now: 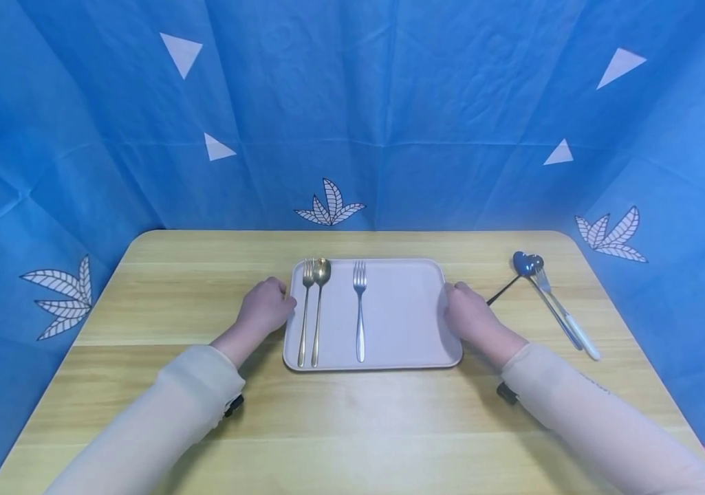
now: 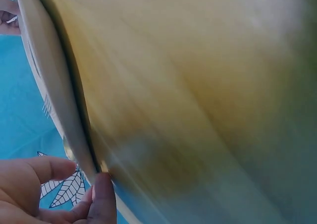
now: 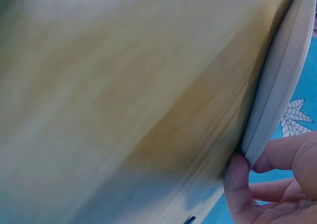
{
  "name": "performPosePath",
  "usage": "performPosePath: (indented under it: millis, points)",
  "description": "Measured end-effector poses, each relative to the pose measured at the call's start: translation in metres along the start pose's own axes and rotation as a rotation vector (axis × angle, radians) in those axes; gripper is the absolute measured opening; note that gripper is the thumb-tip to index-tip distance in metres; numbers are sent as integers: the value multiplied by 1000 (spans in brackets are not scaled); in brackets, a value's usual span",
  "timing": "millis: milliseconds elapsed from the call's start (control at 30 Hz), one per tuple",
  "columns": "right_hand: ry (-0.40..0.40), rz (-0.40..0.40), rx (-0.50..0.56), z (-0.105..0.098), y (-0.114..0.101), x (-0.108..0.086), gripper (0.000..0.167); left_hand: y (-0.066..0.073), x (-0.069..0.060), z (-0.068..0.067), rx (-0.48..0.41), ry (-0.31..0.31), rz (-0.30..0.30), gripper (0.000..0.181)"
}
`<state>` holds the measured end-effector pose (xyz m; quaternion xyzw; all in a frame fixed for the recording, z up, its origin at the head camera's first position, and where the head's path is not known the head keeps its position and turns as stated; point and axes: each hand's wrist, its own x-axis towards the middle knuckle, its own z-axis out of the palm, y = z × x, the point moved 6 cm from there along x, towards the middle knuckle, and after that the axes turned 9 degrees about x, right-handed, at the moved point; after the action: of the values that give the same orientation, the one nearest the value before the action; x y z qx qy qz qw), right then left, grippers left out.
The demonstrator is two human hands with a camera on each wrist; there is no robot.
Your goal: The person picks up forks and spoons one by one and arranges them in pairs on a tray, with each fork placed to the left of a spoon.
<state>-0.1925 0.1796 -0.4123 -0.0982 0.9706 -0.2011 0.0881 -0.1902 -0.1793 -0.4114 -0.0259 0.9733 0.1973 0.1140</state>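
Note:
A pale rectangular tray (image 1: pixel 402 316) lies at the middle of the table. On its left side are a gold fork (image 1: pixel 308 275) and a gold spoon (image 1: pixel 322 271); a silver fork (image 1: pixel 360 282) lies near its centre. The left hand (image 1: pixel 265 304) grips the tray's left edge, and in the left wrist view this hand (image 2: pixel 59 194) has thumb and finger at the rim. At the right edge, the right hand (image 1: pixel 466 311) pinches the tray; the right wrist view shows its fingers (image 3: pixel 239 179) against the rim's underside.
Right of the tray, two dark-headed spoons (image 1: pixel 521 262) and a fork with a white handle (image 1: pixel 582 337) lie crossed on the wooden table (image 1: pixel 352 440). Blue patterned cloth (image 1: pixel 352 103) hangs behind and at both sides.

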Motion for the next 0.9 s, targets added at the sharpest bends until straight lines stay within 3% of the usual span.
performPosePath:
  millis: [333,600,900]
  points:
    - [0,0,8,-1,1,0,42,4,0,8,-76,-24,-22,10]
    - [-19,18,11,1,2,2,43,3,2,9,-91,-48,-44,24]
    - [-37,14,44,-1,3,2,44,1,4,10,-104,-73,-53,26]
